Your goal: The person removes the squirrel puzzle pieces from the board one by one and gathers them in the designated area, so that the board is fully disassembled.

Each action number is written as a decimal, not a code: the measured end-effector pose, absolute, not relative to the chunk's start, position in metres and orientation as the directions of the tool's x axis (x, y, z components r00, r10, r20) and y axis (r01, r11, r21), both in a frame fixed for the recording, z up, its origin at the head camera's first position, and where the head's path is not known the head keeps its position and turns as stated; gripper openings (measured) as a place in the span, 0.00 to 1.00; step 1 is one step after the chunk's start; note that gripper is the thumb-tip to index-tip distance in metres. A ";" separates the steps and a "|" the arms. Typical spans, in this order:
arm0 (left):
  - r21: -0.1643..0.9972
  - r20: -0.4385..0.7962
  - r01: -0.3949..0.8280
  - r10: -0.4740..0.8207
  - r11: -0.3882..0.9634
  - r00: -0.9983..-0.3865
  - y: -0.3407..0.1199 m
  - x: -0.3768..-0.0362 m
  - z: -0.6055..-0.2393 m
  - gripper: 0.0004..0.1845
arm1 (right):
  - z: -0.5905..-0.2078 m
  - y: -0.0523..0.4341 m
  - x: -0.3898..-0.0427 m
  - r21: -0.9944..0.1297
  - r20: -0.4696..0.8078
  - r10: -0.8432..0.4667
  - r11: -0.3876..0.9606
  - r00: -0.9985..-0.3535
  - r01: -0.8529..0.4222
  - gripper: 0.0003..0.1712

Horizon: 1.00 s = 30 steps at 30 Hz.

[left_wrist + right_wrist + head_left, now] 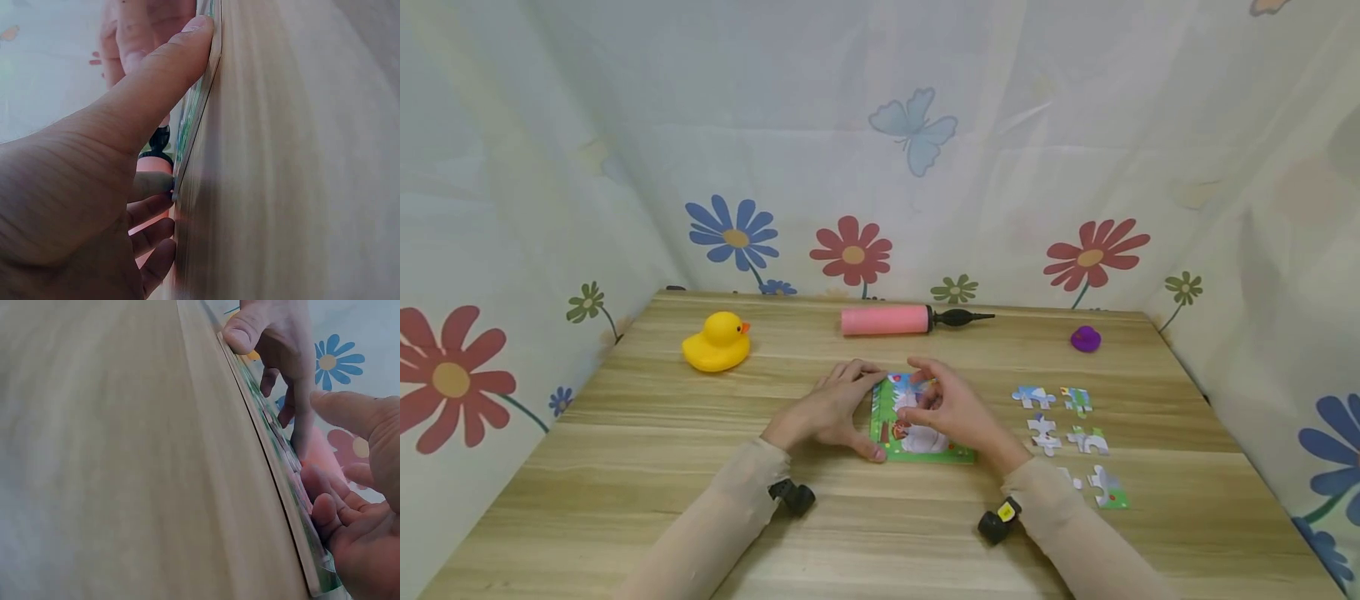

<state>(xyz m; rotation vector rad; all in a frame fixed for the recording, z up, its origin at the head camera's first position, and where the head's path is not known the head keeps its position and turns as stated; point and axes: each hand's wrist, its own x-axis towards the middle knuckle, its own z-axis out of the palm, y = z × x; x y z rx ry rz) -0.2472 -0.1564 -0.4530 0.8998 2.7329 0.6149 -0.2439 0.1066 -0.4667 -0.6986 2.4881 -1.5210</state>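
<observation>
Fingers of the left hand [829, 410] are pressed flat against the left edge of the puzzle board [917, 440], thumb at its near corner; the right hand [951, 408] is rested on it, fingers loosely curled. Loose puzzle pieces [1060, 425] are scattered rightward on the tabletop [625, 467].

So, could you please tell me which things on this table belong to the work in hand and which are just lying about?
In use:
- puzzle board, steadied by the left hand
- right hand, fingers over the board
- loose puzzle pieces, to the board's right

Lying about:
- yellow rubber duck
- pink hand pump
- small purple toy
</observation>
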 end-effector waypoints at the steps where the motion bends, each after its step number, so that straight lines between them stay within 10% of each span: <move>1: 0.441 -0.058 0.522 0.604 0.730 -0.795 -0.156 -0.247 -0.453 0.71 | -0.468 0.106 -0.244 -0.866 0.111 -0.457 0.390 -0.883 -0.311 0.50; 30: 0.440 -0.063 0.517 0.600 0.734 -0.798 -0.155 -0.248 -0.451 0.71 | -0.473 0.088 -0.247 -0.697 0.119 -0.418 0.610 -0.900 -0.376 0.39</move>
